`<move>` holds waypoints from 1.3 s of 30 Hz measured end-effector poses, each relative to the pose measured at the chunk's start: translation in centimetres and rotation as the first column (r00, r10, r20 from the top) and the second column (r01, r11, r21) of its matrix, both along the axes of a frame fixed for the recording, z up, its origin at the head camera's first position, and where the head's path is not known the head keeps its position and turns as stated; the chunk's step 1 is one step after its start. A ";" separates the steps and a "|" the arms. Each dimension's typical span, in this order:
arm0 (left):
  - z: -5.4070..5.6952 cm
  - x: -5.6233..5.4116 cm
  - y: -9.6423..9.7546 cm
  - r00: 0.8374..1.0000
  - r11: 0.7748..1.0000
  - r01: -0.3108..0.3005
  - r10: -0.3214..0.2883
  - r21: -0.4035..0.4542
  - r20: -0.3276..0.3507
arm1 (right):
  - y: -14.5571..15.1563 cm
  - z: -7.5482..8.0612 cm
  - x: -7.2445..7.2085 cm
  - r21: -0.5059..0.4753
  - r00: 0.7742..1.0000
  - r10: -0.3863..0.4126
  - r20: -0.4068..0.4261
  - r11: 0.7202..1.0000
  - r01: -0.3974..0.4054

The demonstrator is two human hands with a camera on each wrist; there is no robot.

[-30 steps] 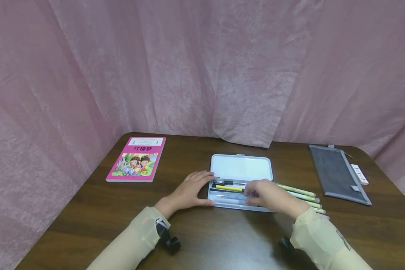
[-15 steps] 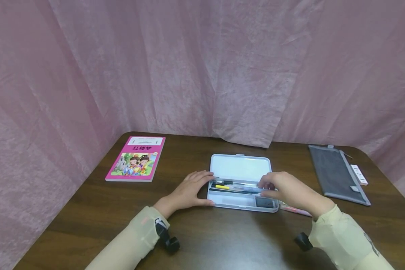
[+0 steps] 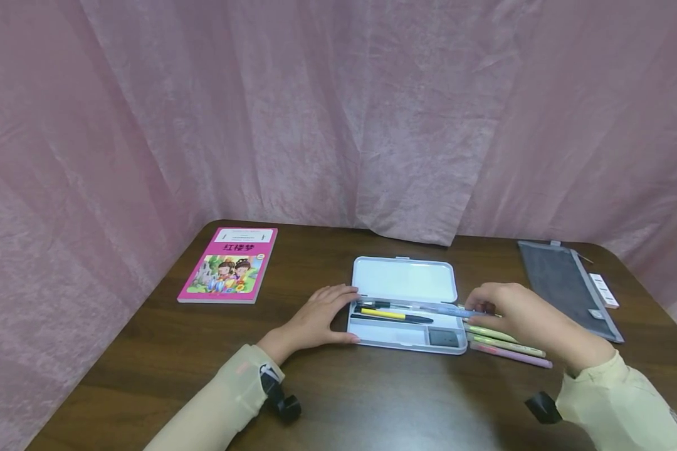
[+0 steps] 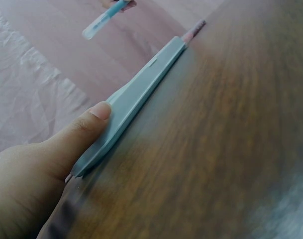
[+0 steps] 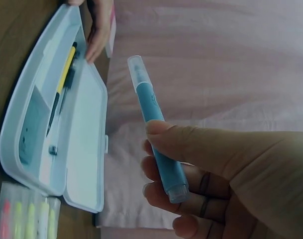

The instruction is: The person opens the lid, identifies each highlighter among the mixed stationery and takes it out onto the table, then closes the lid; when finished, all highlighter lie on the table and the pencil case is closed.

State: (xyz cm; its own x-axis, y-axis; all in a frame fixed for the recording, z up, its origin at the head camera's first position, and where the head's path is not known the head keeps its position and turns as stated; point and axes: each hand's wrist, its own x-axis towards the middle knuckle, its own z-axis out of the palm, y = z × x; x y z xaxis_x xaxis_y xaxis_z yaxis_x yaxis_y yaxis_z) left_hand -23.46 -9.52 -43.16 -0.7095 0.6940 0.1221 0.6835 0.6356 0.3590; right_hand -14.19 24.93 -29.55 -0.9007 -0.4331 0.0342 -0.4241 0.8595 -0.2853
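An open white pencil case (image 3: pixel 404 280) lies on the table, its lid folded back. My left hand (image 3: pixel 318 318) holds its left end, thumb at the front wall and fingers at the far side; the thumb (image 4: pixel 84 127) shows in the left wrist view. A blue highlighter (image 5: pixel 158 112) is pinched between the thumb and fingers of my right hand (image 3: pixel 513 307), above the case's right end. Inside the case are a yellow and black pen (image 3: pixel 395 315), a black-gripped pen (image 3: pixel 380 305) and a dark grey block (image 3: pixel 443 337). Several highlighters (image 3: pixel 510 354) lie just right of the case.
A pink book (image 3: pixel 228 266) lies at the left of the brown table (image 3: pixel 316 388). At the right are a grey mesh zip pouch (image 3: pixel 564 285) and a small white box (image 3: pixel 603 290). A pink curtain (image 3: pixel 338 125) hangs behind the table.
My right hand has moved from over the case's front compartment to the right, now with the blue highlighter raised in it. The grey block has come into view. My left hand stays put.
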 end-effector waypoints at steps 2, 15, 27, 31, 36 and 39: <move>0.1 0.0 0.0 1.000 1.000 0.000 0.000 0.002 0.000 | 0.4 0.0 0.2 0.013 1.000 -0.009 0.002 1.000 0.009; 0.3 0.1 0.0 1.000 1.000 -0.007 0.007 0.004 0.030 | 4.1 -1.2 1.8 0.026 0.999 -0.038 -0.008 0.999 0.038; 0.2 0.1 0.0 0.999 1.000 -0.006 0.006 -0.002 0.033 | 7.5 -4.9 3.5 -0.042 0.974 0.021 -0.225 0.999 -0.032; 0.2 0.1 -0.1 0.999 1.000 -0.007 0.008 -0.002 0.034 | 8.3 -6.1 3.8 -0.061 0.967 0.030 -0.253 0.997 -0.047; 0.2 0.1 -0.1 0.999 1.000 -0.006 0.007 -0.005 0.036 | 9.2 -7.8 4.3 -0.095 0.969 0.032 -0.245 0.994 -0.057; 0.2 0.1 -0.1 0.999 1.000 -0.004 0.004 -0.004 0.038 | 9.5 -8.5 4.4 -0.099 0.974 0.023 -0.225 0.994 -0.046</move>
State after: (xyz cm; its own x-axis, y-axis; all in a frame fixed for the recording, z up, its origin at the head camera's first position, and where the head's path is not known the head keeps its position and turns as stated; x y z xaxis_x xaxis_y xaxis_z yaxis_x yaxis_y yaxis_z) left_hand -23.35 -9.59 -42.93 -0.7165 0.6915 0.0920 0.6667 0.6400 0.3821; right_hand -9.81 34.41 -38.09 -0.8500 -0.4473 0.2783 -0.5157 0.8145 -0.2659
